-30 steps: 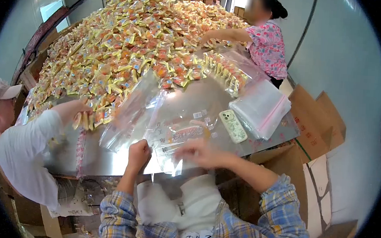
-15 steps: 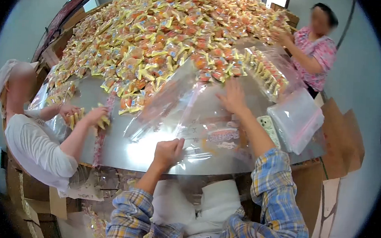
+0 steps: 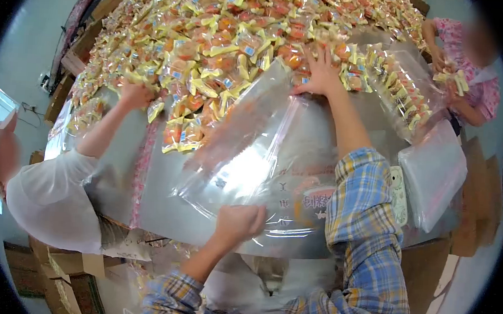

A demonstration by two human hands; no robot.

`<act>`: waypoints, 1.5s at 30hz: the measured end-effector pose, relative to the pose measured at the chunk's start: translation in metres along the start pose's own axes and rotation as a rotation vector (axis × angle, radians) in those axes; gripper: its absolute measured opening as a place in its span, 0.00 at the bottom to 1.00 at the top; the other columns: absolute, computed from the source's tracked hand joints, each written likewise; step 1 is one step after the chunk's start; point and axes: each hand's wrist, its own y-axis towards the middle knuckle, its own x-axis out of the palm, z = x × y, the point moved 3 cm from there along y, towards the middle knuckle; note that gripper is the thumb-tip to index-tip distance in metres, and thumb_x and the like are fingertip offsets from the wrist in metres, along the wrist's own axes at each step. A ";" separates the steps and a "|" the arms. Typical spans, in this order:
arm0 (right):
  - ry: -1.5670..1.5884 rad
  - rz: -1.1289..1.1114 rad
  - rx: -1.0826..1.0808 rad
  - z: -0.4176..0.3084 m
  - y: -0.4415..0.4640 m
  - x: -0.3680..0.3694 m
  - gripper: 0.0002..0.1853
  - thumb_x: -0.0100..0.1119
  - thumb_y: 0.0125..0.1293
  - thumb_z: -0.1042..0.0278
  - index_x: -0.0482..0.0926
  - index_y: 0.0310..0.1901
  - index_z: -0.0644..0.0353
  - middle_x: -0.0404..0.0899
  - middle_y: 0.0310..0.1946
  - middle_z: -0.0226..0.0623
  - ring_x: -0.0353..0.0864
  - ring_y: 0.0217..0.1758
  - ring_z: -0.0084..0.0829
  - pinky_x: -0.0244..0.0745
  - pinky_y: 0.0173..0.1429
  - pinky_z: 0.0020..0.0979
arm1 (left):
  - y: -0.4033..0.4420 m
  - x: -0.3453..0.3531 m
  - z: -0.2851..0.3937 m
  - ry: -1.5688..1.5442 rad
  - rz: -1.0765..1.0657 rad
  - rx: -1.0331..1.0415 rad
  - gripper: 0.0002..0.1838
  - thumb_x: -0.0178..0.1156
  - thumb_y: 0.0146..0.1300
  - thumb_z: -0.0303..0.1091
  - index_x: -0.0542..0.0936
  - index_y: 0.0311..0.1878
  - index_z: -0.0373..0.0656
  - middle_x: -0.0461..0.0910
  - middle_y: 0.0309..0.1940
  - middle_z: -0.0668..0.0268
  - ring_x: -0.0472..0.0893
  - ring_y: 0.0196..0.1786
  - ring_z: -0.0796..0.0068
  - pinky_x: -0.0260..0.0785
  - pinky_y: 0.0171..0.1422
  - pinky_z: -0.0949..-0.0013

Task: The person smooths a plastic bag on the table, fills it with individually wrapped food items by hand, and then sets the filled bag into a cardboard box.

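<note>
My left hand [image 3: 238, 225] is closed in a fist at the near edge of the table, over a clear plastic bag [image 3: 237, 150]. Whether its fingers pinch the bag is hidden. Spread fingers of my right hand [image 3: 323, 78] reach onto the wrapped snack packets [image 3: 292, 57] just past the far end of the bag. The packets are clear with yellow ends and orange-red contents. Red and pink print [image 3: 318, 198] shows on the film between my hands.
A huge heap of packets [image 3: 225, 29] covers the far table. At right lie a filled bag [image 3: 402, 91], a phone [image 3: 399, 195] and a stack of flat bags [image 3: 435, 174]. A co-worker in white [image 3: 53, 196] reaches in at left; another in pink [image 3: 480, 96] holds packets.
My right hand has moved forward onto the packets. My left fist stays near the table edge. The left co-worker's arm now reaches to the heap, and the view has tilted.
</note>
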 end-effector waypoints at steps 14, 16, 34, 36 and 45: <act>0.154 -0.191 -0.091 0.020 0.059 0.003 0.72 0.84 0.35 0.56 0.46 0.83 0.27 0.46 0.81 0.58 0.34 0.86 0.63 0.60 0.79 0.63 | 0.009 0.008 -0.005 0.024 -0.029 0.079 0.21 0.69 0.64 0.35 0.71 0.17 0.49 0.70 0.12 0.66 0.75 0.14 0.66 0.67 0.20 0.62; 0.136 -0.198 -0.029 0.018 0.054 0.002 0.71 0.84 0.33 0.53 0.50 0.82 0.28 0.47 0.80 0.60 0.37 0.85 0.65 0.57 0.81 0.62 | 0.008 0.009 -0.004 0.056 -0.022 0.096 0.21 0.69 0.64 0.36 0.72 0.17 0.50 0.73 0.11 0.67 0.76 0.13 0.67 0.69 0.20 0.64; 0.016 -0.022 -0.268 -0.026 0.071 -0.013 0.80 0.85 0.31 0.71 0.38 0.83 0.24 0.59 0.75 0.46 0.67 0.72 0.64 0.78 0.68 0.60 | 0.011 0.008 -0.001 0.079 -0.101 0.033 0.17 0.69 0.61 0.36 0.75 0.19 0.49 0.74 0.14 0.65 0.79 0.18 0.63 0.70 0.22 0.60; -0.015 -0.003 -0.254 -0.027 0.084 -0.013 0.80 0.86 0.29 0.71 0.39 0.83 0.26 0.61 0.72 0.47 0.68 0.71 0.63 0.82 0.65 0.51 | 0.018 0.002 0.004 0.102 -0.123 0.024 0.17 0.69 0.61 0.36 0.75 0.19 0.49 0.74 0.14 0.64 0.79 0.18 0.64 0.70 0.22 0.60; 0.032 -0.040 -0.037 -0.045 0.118 0.024 0.68 0.83 0.40 0.45 0.50 0.82 0.45 0.66 0.71 0.61 0.76 0.68 0.58 0.80 0.64 0.55 | 0.020 0.006 0.001 0.042 -0.133 0.020 0.18 0.70 0.59 0.33 0.72 0.18 0.47 0.73 0.13 0.65 0.76 0.16 0.65 0.68 0.22 0.61</act>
